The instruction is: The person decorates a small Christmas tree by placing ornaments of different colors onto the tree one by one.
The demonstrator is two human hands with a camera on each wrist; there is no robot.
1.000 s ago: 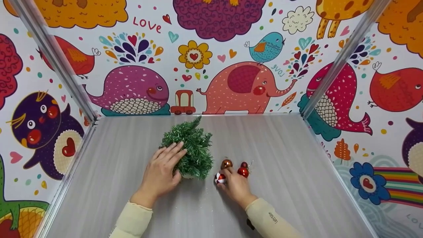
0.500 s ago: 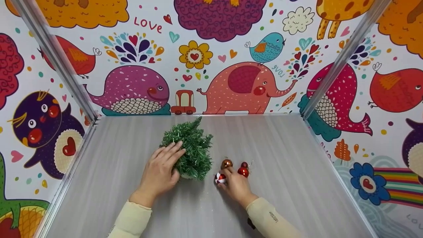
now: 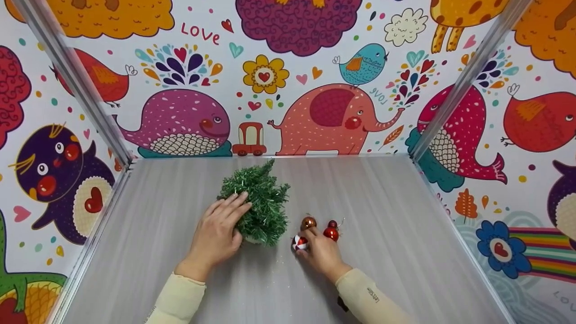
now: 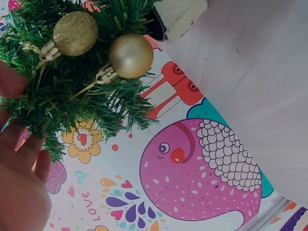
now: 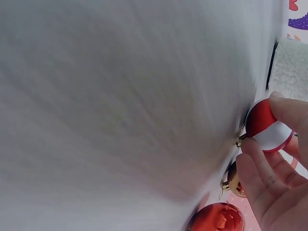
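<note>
A small green Christmas tree [image 3: 255, 202] stands on the table, left of centre. My left hand [image 3: 217, 231] rests against its left side, fingers reaching onto the foliage. In the left wrist view, two gold baubles, one glittery [image 4: 75, 33] and one satin [image 4: 131, 56], hang on the branches, and part of the tree's white fluffy base [image 4: 182, 18] shows. My right hand [image 3: 323, 253] pinches a red-and-white bauble [image 3: 299, 243] between thumb and fingers, low at the table surface. The right wrist view shows this bauble [image 5: 270, 127] with its gold cap pointing toward the table.
Right beside the right hand lie a copper-gold bauble [image 3: 308, 222], a red bauble [image 3: 331, 234] and a smaller dark red one [image 3: 332, 223]. The grey table [image 3: 378, 193] is bounded by printed walls [image 3: 315, 67] with metal corner posts [image 3: 434, 108]. Fine glitter specks dot the tabletop.
The tree and my left hand have shifted very slightly to the left. My right hand keeps its place on the red-and-white bauble.
</note>
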